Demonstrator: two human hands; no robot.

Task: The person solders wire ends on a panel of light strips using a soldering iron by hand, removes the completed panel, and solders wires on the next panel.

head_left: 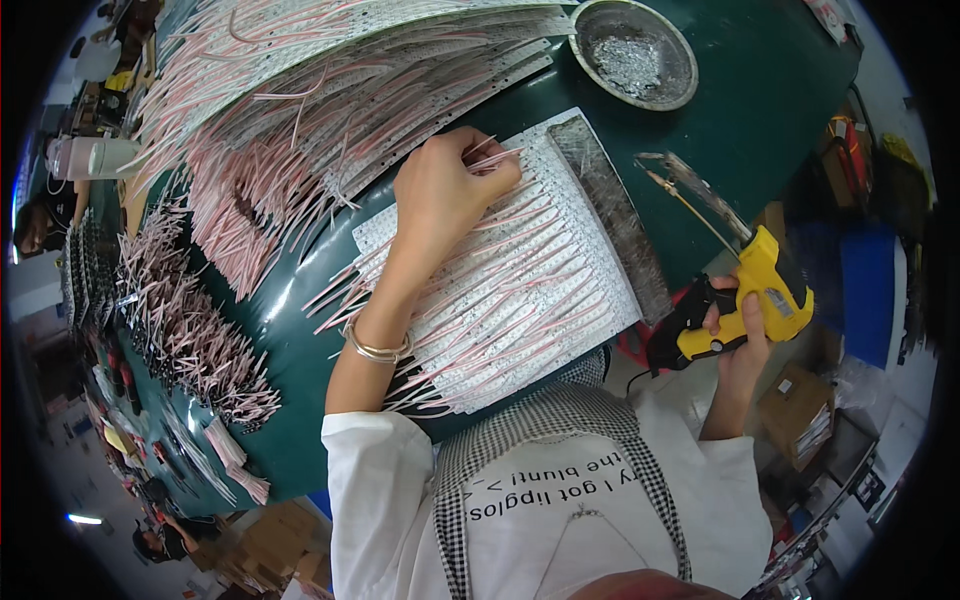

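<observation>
A white perforated board (582, 235) lies on the table in front of me, with rows of thin pink-and-white wires (510, 298) fixed to it and trailing left. At its upper part my left hand (455, 185) is closed, pinching a wire between thumb and fingers. My right hand (742, 335) grips a yellow-and-black soldering gun (775, 285) to the right of the board. Its long thin metal tip (690, 200) points up and left, apart from the board. A greyish, shiny slab (610, 205) shows beneath the board's right side.
Stacked wired boards (400, 90) cover the table's far left. A metal bowl (645, 60) with silvery scraps stands at the back. Bundled wires (190, 320) heap along the left, above a smaller wire bundle (235, 460). The green table's (770, 90) edge runs along the right; cardboard boxes (795, 405) sit beyond.
</observation>
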